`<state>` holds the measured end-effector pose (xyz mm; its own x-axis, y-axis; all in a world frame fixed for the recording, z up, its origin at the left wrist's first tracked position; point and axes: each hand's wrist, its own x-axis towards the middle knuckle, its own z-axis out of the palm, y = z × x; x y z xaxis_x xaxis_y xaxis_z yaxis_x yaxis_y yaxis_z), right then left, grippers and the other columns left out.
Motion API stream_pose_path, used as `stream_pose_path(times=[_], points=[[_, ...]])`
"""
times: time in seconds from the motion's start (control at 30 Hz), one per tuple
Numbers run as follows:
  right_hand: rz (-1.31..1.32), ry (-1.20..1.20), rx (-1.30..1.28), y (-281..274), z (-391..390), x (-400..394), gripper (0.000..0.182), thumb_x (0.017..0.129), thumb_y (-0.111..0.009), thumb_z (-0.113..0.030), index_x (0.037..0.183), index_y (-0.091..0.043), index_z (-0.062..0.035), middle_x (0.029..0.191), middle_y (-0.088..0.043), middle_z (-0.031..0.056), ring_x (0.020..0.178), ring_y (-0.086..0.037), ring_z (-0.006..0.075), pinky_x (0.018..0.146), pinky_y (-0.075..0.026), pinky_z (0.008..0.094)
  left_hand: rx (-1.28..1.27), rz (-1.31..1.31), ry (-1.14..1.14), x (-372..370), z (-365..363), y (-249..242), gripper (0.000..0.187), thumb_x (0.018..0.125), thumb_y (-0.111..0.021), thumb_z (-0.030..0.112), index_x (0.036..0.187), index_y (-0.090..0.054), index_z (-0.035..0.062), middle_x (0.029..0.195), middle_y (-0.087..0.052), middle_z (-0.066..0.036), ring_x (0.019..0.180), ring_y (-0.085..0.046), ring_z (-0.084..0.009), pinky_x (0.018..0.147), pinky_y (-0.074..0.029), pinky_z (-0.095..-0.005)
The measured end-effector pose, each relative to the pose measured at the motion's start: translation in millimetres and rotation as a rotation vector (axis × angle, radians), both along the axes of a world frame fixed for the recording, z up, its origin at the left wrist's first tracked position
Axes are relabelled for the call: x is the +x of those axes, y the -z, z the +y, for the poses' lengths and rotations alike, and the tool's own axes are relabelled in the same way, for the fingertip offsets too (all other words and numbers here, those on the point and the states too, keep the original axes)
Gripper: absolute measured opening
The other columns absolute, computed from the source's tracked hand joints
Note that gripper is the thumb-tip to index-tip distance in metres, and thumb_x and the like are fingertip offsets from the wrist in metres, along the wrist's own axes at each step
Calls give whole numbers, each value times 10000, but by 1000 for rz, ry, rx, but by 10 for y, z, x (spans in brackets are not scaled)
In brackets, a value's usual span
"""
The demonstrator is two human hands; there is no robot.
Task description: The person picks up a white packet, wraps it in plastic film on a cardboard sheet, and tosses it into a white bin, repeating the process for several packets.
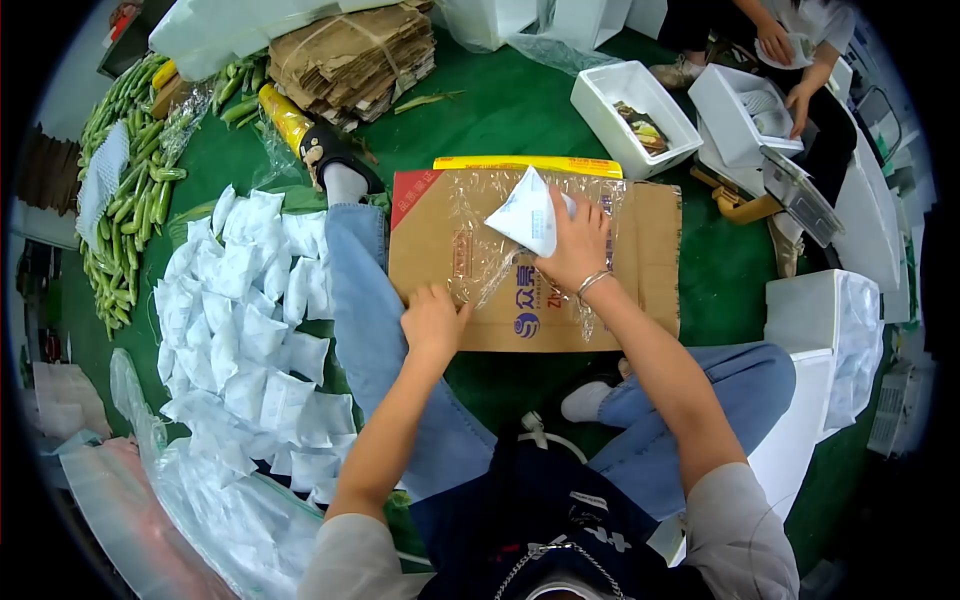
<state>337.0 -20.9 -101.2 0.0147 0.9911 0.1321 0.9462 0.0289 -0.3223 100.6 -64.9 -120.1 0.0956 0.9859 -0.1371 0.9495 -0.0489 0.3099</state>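
My right hand (pixel 580 240) grips a puffy white ice pack (pixel 528 212) with small blue print, above a flat cardboard sheet (pixel 425 255). Clear plastic film (pixel 490 190) lies crinkled across the cardboard, beneath the pack. At the sheet's lower left edge, my left hand (pixel 435 322) has its fingers curled together, seemingly pinching the film's edge; the fingertips are partly hidden. Many similar pale ice packs (pixel 245 320) are heaped on the floor to my left.
Green vegetables (pixel 140 215) are piled far left. A stack of flattened cardboard (pixel 350 60) stands at the back. An open white foam box (pixel 640 115) is at the back right, near a seated person (pixel 800 60) handling another foam box (pixel 735 105).
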Motion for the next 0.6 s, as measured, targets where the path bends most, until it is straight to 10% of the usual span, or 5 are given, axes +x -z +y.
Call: stream_pose_path(times=[0.17, 0.33, 0.4, 0.5, 0.6], points=[[-151, -97, 6, 107, -169, -83, 1093, 518, -824, -239, 1448, -269, -90, 1264, -413, 196, 1200, -386, 382, 1052, -254, 503, -369, -425, 138, -166, 310, 99, 247, 895, -518, 178, 789, -566, -39, 727, -609, -179, 606, -602, -279, 659, -495, -400], [41, -276, -181, -36, -150, -125, 1080, 536, -826, -220, 1446, -267, -61, 1283, -435, 217, 1238, -400, 379, 1021, -331, 479, -458, -1397, -90, 278, 781, -261, 160, 888, -537, 120, 878, -659, 15, 874, -656, -162, 871, -652, -279, 777, -511, -371], [62, -265, -274, -64, 90, 14, 1060, 543, -824, -208, 1437, -281, -42, 1272, -459, 217, 1224, -426, 378, 1012, -352, 477, 336, -679, 708, 398, 921, 45, 310, 837, -671, 218, 1111, -635, 79, 1073, -630, -160, 1017, -599, -332, 852, -498, -406], [517, -434, -402, 57, 235, 310, 1013, 556, -824, -216, 1405, -317, 3, 1231, -514, 227, 1162, -496, 376, 985, -403, 455, 437, -180, 903, 501, 919, -375, 653, 755, -745, 329, 1325, -495, 129, 1266, -540, -159, 1126, -539, -349, 902, -481, -432], [996, 154, -50, 252, -186, 78, 966, 595, -833, -269, 1370, -343, 36, 1238, -522, 233, 1176, -491, 379, 1000, -393, 457, 331, -2, 979, 564, 1078, -392, 803, 701, -766, 376, 1382, -409, 144, 1328, -491, -173, 961, -626, -355, 789, -520, -432]])
